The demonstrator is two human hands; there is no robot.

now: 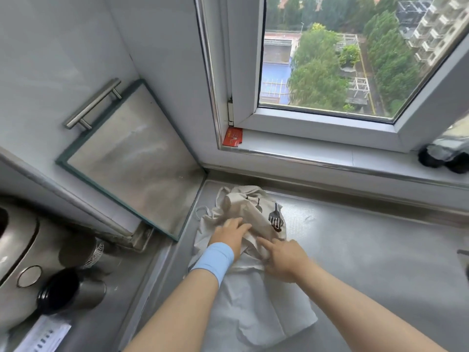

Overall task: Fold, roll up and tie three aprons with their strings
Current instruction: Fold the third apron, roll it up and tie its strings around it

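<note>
A crumpled beige apron [250, 209] with a dark fork print lies on the steel counter under the window. Its thin string [203, 210] loops out at the left. A white apron [256, 308] is spread flat nearer to me, partly under the beige one. My left hand [232, 236], with a light blue band on the wrist, lies on the beige cloth with the fingers straight. My right hand [281, 259] touches the same cloth with the index finger stretched out; its other fingers curl, and I cannot see whether they pinch the fabric.
A glass splash panel [132, 158] stands at the counter's left edge. Beyond it are a black and steel cup [68, 292] and a steel appliance [15, 252]. A window sill [330, 156] runs behind, with dark objects [444, 156] at right. The steel counter [380, 250] extends right.
</note>
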